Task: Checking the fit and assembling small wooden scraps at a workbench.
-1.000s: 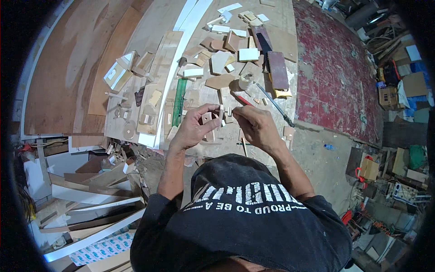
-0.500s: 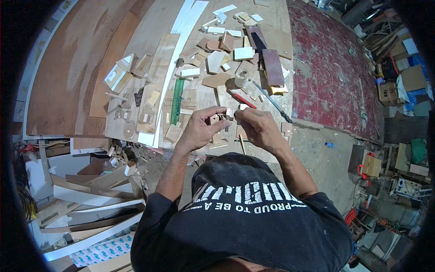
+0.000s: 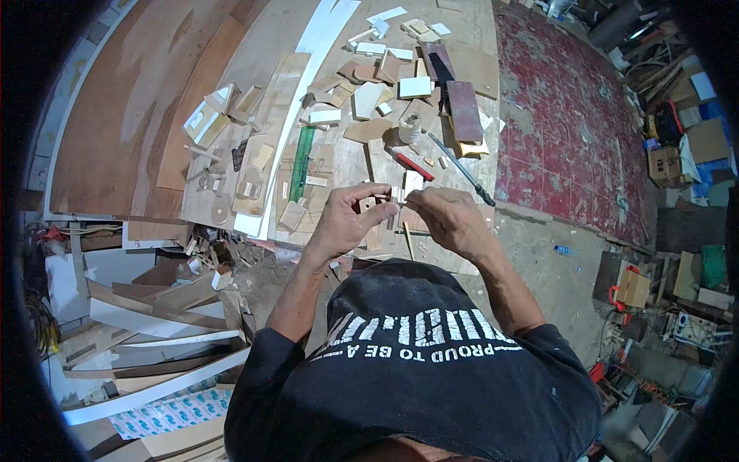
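The left hand (image 3: 345, 219) pinches a small wood block (image 3: 370, 206). The right hand (image 3: 450, 218) has its fingertips closed on a thin strip (image 3: 398, 195) touching it, above the cluttered surface (image 3: 339, 165).

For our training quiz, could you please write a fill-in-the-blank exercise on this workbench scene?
1. Both hands hold a small ___ piece between them.
2. The long ruler lying on the bench is ___.
3. The floor right of the bench is ___.

Missing words: wooden; green; red
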{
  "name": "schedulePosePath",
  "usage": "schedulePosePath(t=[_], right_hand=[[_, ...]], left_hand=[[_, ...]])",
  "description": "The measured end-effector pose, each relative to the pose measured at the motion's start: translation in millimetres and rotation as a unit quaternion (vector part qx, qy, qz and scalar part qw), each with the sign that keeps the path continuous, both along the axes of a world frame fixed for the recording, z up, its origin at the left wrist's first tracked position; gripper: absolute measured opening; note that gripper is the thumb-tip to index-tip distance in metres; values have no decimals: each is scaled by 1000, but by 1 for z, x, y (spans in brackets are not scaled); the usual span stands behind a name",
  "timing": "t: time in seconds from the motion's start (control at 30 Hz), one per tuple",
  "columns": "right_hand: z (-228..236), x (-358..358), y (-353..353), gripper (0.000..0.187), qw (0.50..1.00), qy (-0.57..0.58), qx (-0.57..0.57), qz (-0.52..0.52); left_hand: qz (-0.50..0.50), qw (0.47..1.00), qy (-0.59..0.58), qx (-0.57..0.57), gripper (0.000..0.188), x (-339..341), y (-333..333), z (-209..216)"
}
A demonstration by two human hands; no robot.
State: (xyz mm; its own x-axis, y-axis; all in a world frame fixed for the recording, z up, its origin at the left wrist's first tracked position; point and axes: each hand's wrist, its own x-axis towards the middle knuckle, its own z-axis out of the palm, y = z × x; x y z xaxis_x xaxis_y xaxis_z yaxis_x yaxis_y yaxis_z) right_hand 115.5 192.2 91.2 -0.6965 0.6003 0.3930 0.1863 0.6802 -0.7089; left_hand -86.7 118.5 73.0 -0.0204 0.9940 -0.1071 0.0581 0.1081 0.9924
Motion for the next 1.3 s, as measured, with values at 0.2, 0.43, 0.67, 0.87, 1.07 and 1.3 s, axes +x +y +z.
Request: schedulePosePath(t=[0.2, 0.43, 0.67, 0.87, 1.07, 1.3], right_hand=[[-9, 22, -14, 8, 998, 6, -62, 28], [-5, 32, -29, 8, 980, 12, -197, -13], [-8, 29, -21, 9, 989, 30, -144, 4], [1, 26, -12, 9, 989, 36, -135, -36], [-4, 25, -24, 12, 940, 74, -325, -68], [-6, 17, -32, 13, 982, 17, -170, -82]], left_hand=[[-92, 983, 83, 135, 28, 13, -4, 13], [-145, 969, 106, 167, 29, 19, 5, 19], [-161, 971, 133, 113, 29, 12, 9, 23], [-110, 987, 29, 109, 32, 5, 14, 14], [-124, 927, -353, -23, 57, -7, 5, 7], [-113, 984, -141, 1, 44, -10, 11, -9]])
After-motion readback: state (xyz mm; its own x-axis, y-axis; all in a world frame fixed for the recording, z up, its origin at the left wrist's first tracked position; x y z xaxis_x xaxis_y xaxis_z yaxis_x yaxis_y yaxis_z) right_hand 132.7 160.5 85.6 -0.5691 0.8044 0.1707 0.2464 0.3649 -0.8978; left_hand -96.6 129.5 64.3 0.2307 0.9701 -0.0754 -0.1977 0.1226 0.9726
